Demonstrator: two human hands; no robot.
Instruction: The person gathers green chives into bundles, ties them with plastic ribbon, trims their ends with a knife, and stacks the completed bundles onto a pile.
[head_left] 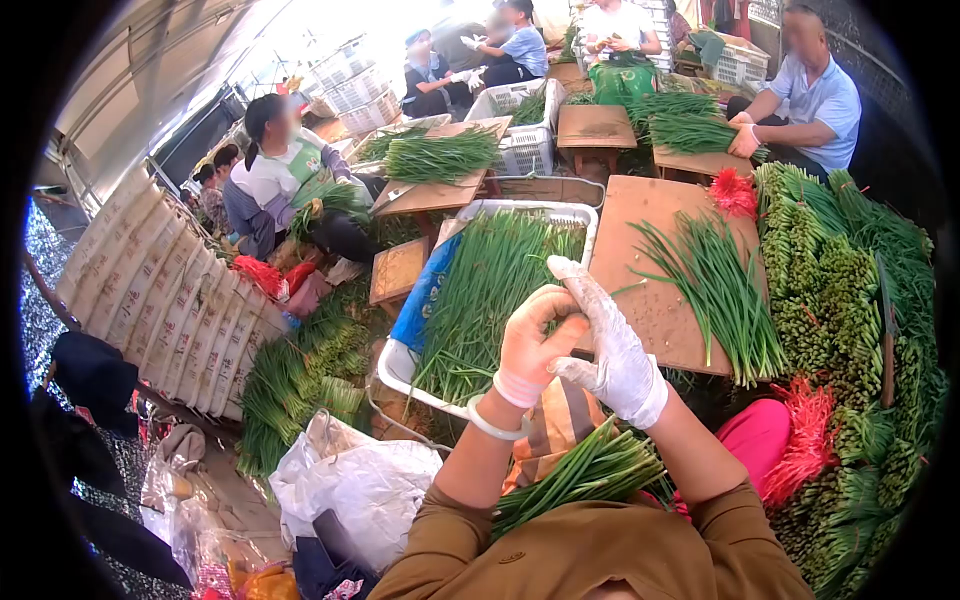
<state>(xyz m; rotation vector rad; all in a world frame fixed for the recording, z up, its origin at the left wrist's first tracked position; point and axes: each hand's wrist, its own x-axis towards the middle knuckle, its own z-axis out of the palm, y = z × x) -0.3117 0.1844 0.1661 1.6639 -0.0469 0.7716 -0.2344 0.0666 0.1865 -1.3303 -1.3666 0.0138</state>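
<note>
Both hands are raised together in front of the chest, above the near edge of a white basket (395,368) full of loose green stalks (490,290). My left hand (540,340), in a pale orange-tinted glove, has its fingers curled against the other hand; whether it holds anything is hidden. My right hand (610,345), in a white glove, has its fingers stretched out, with nothing visible in it. A bundle of green stalks (590,475) lies on the lap below the wrists. More stalks (715,290) are spread on a brown board (640,215) to the right.
Tied bundles (820,290) are piled high at the right, beside red ties (800,440). White sacking (350,480) and more bundles (300,380) lie at the left. Several co-workers sit beyond, at boards bearing stalks (440,155), near white crates (525,150) and stacked white baskets (165,290).
</note>
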